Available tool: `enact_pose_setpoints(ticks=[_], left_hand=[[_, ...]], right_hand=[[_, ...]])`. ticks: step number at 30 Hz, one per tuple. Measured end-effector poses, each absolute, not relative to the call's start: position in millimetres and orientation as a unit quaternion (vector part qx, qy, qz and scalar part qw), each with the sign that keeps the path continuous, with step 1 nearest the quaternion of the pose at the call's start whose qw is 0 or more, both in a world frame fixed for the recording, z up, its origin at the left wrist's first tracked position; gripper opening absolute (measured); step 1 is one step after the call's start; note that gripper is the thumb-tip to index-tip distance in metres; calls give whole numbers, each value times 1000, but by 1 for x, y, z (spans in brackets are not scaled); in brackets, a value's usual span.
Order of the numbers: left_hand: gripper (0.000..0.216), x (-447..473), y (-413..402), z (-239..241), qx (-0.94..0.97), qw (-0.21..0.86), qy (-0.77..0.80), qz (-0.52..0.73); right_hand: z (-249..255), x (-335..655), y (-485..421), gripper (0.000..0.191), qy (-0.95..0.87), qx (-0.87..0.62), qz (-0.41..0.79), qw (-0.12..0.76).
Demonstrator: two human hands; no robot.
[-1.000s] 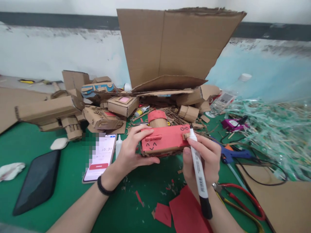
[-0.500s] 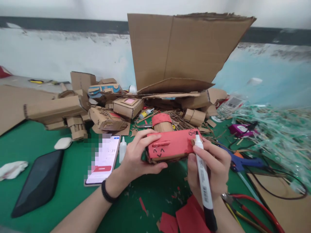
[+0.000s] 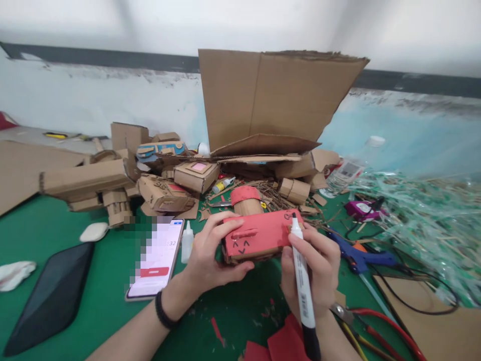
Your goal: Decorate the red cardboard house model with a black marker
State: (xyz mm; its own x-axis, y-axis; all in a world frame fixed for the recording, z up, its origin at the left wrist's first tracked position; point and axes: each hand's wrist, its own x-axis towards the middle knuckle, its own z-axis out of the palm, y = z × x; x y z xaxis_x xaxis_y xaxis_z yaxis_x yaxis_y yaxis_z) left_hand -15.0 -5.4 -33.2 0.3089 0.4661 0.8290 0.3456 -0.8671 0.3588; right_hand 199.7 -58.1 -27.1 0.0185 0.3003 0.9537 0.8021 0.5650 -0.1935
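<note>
My left hand (image 3: 212,245) grips the left end of a cardboard box model (image 3: 266,229) with a red paper top, fingers above and thumb at the front. Black marks and a raised red strip show on its left part, and a black outlined drawing at its far right corner. A white marker (image 3: 302,281) with a black end is pinched in my right hand (image 3: 317,265), its dark tip at that drawing. Behind the box stands a cardboard cylinder (image 3: 246,200) with a red band; whether it is joined to the box I cannot tell.
A phone (image 3: 160,260) and a small glue bottle (image 3: 187,243) lie left of the box. Cardboard models (image 3: 90,178) and a tall cardboard sheet (image 3: 270,100) stand behind. To the right are a blue glue gun (image 3: 363,255), red-handled pliers (image 3: 379,326) and a plastic bottle (image 3: 343,170).
The view has shifted, so the scene sits lower and slightly left. The marker tip stays at the corner drawing, which shows slightly altered lines. Both hands keep their holds.
</note>
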Motion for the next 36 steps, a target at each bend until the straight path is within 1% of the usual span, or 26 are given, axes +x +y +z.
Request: enact_pose_setpoints(ticks=[5, 10, 14, 24, 30, 34, 36], left_hand=[[67, -19, -6, -36, 811, 52, 258, 523], [70, -21, -7, -41, 812, 46, 259, 520], [70, -20, -9, -41, 813, 44, 268, 515], [73, -13, -8, -42, 800, 78, 263, 534], [74, -12, -5, -45, 793, 90, 267, 540], [75, -9, -3, -46, 782, 117, 275, 547], [76, -8, -3, -45, 778, 130, 272, 550]], right_hand=[[-31, 199, -59, 65, -659, -423, -220, 581], [-36, 200, -59, 71, -661, -416, -206, 589], [-40, 201, -58, 68, -653, -408, -190, 609], [-41, 209, -58, 60, -657, -413, -171, 607], [-49, 219, -59, 64, -645, -407, -160, 627], [-60, 227, -58, 56, -609, -432, -146, 649], [-64, 230, -58, 54, -594, -449, -117, 657]])
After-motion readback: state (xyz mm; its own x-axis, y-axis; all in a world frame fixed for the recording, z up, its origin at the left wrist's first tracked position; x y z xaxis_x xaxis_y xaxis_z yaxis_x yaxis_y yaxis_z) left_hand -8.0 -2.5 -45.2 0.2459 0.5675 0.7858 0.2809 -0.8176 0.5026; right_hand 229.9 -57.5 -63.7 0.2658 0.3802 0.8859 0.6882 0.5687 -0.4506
